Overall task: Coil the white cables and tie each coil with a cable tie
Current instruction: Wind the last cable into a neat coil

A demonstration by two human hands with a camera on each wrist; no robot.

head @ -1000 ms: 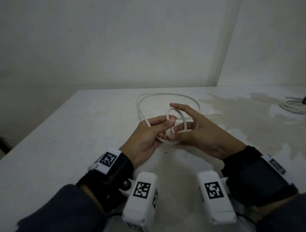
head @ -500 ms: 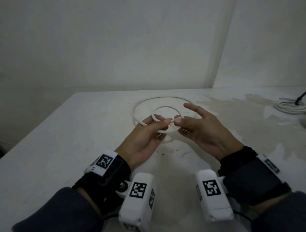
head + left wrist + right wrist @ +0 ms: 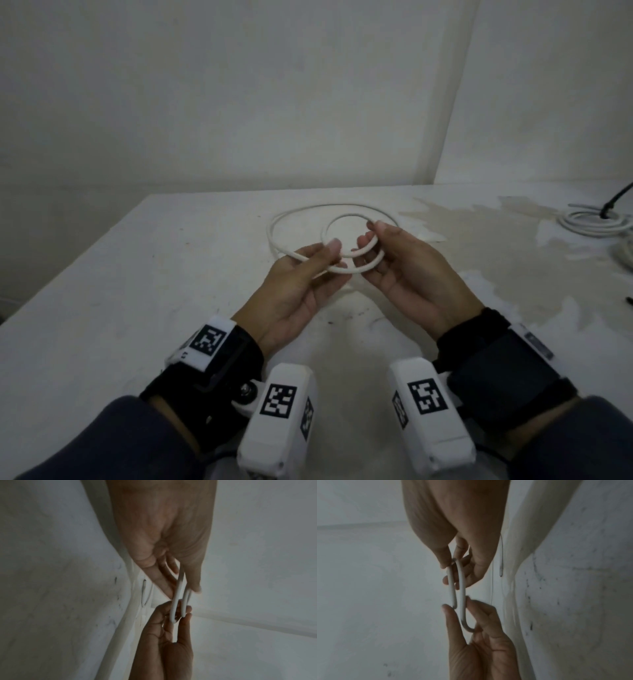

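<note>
A white cable (image 3: 278,245) lies in a wide loop on the white table (image 3: 144,308), and its near end is wound into two small turns (image 3: 346,215) held up between both hands. My left hand (image 3: 329,257) pinches the left side of these turns between thumb and fingers. My right hand (image 3: 368,240) pinches their right side, fingers curled round the cable. In the left wrist view the left hand (image 3: 183,591) grips two parallel strands (image 3: 178,595). The right wrist view shows the right hand (image 3: 453,573) holding the same strands (image 3: 462,588). I see no cable tie.
Another coiled white cable (image 3: 596,222) lies at the far right of the table with a black lead (image 3: 616,202) rising from it. A small dark object (image 3: 628,300) sits at the right edge. The table's left edge runs diagonally; walls stand close behind.
The right hand's spread fingers have closed on the cable. One small loop has become two turns held side by side between both hands, slightly farther from me.
</note>
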